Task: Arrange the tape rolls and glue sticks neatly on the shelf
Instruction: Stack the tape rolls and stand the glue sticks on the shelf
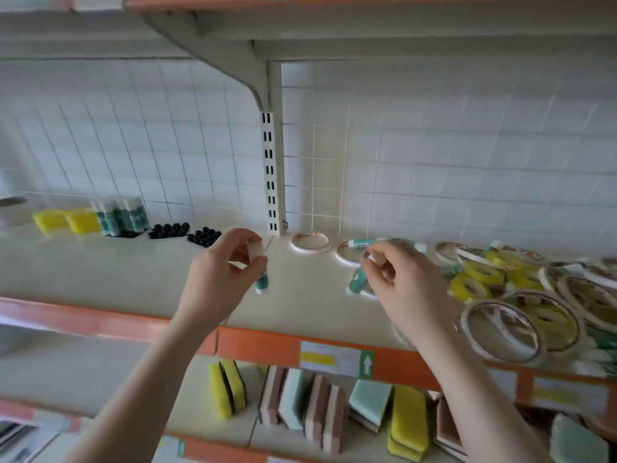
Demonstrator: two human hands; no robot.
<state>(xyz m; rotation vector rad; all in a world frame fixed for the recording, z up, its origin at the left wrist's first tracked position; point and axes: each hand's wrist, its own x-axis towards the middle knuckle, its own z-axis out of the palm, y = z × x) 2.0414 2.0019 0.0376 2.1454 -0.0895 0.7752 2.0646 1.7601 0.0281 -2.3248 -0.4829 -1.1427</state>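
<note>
My left hand [223,272] holds a white and teal glue stick [261,277] above the middle of the cream shelf [133,272], cap up. My right hand [400,282] pinches another glue stick [359,282] just above the shelf, at the left edge of the tape pile. A third glue stick [364,243] lies flat behind that hand. Several glue sticks [120,215] stand grouped at the back left. White tape rolls [310,242] lie flat by the upright post. Yellow tape rolls [480,277] and clear ones [500,332] lie jumbled at the right.
Yellow sponges [66,221] and black pieces [185,231] sit at the back left of the shelf. An upright slotted post [273,175] rises at the back. Sponges [300,406] fill the lower shelf behind the orange rail [260,345].
</note>
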